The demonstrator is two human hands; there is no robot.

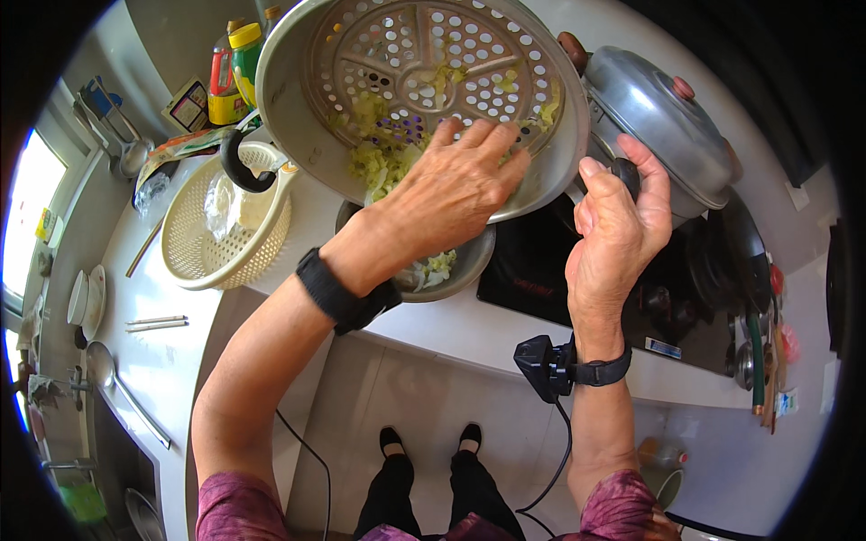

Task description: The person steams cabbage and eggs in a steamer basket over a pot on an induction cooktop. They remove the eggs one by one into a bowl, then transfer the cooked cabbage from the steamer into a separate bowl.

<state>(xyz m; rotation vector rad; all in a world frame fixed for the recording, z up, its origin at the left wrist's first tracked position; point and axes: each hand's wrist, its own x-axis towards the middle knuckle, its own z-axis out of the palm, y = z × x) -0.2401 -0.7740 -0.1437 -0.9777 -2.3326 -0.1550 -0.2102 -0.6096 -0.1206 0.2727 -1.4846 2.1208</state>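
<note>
A metal steamer pot [298, 128] with a perforated bottom is tipped over a metal bowl [467, 270]. My right hand [616, 209] grips the pot's black side handle [628, 177]. My left hand [460, 176] reaches inside the pot, back of the hand towards me and fingers bent. Its palm is hidden, so whether it holds anything does not show. Chopped pale green leaves [379, 166] gather at the pot's lower left, and a few scraps cling to the holes. Some chopped pieces [436, 270] lie in the bowl, which the pot and my left arm partly cover.
A cream plastic colander [183, 250] holding a clear bag stands left. Behind it are sauce bottles [226, 81]. A lidded aluminium pot [649, 115] stands right, by a black cooktop [521, 270]. A ladle [128, 392] lies on the left counter. Cables hang near my legs.
</note>
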